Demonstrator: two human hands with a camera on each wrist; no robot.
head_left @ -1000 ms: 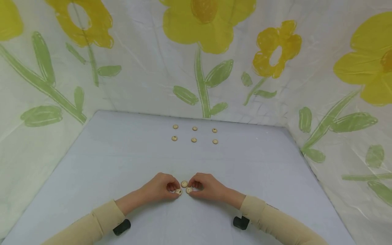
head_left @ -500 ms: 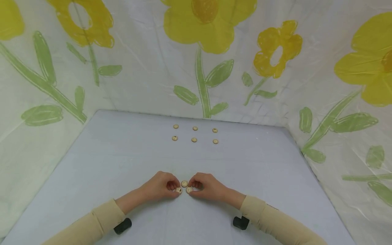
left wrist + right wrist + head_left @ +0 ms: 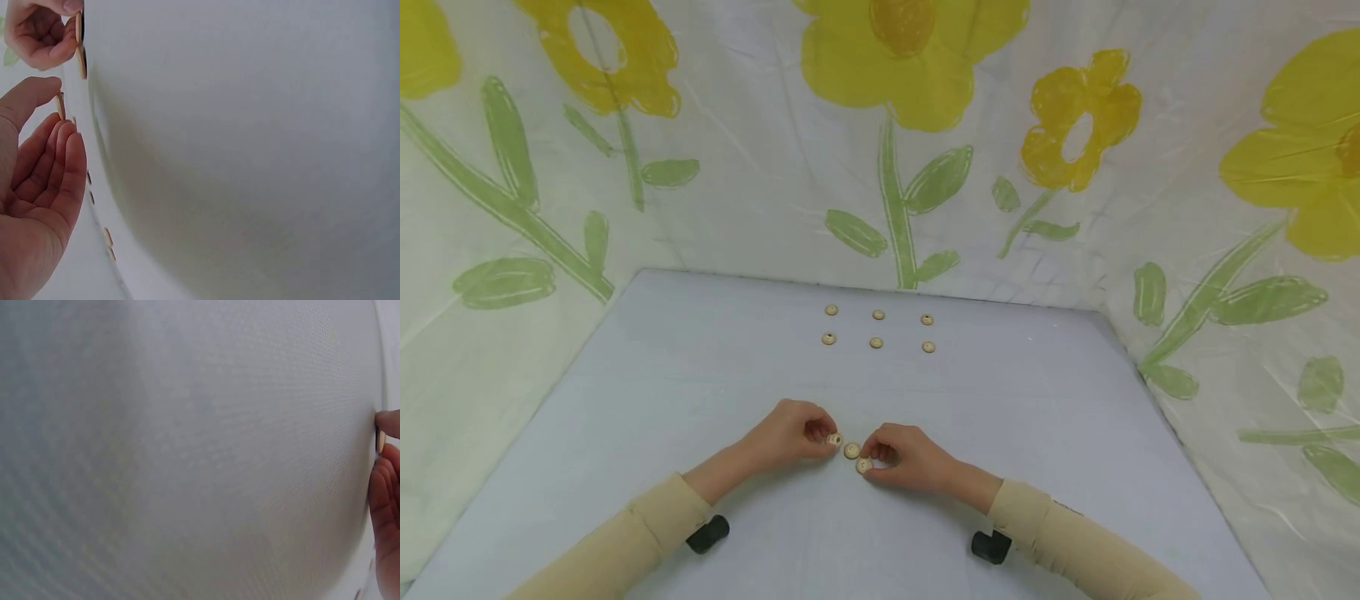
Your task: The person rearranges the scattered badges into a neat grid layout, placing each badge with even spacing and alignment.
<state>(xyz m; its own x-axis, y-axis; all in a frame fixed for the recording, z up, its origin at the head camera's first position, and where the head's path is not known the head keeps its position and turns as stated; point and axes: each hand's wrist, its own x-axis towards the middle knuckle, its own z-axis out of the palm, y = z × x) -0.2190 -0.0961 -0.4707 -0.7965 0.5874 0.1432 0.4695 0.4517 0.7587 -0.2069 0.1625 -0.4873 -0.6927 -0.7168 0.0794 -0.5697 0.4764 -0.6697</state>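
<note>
Small round wooden discs with dark printed marks are the things about my hands. My left hand [image 3: 786,435] pinches one disc [image 3: 835,439] between thumb and fingers; in the left wrist view that disc [image 3: 60,105] appears edge-on, held above the table. To its right, a second disc [image 3: 852,451] lies flat on the cloth between the two hands. My right hand [image 3: 916,460] pinches a third disc [image 3: 864,466] at the table surface, close against the middle one. The right wrist view shows only the edge of this disc [image 3: 380,440] between thumb and fingers.
Several more wooden discs [image 3: 876,342] lie in two rows toward the back of the pale table [image 3: 715,367]. A white sheet [image 3: 745,217] painted with yellow flowers stands around the table's back and sides. Black wrist devices [image 3: 991,547] sit under both forearms.
My left hand has moved away from me and slightly left with its disc, off its place beside the other two. My right hand and the middle disc have stayed put.
</note>
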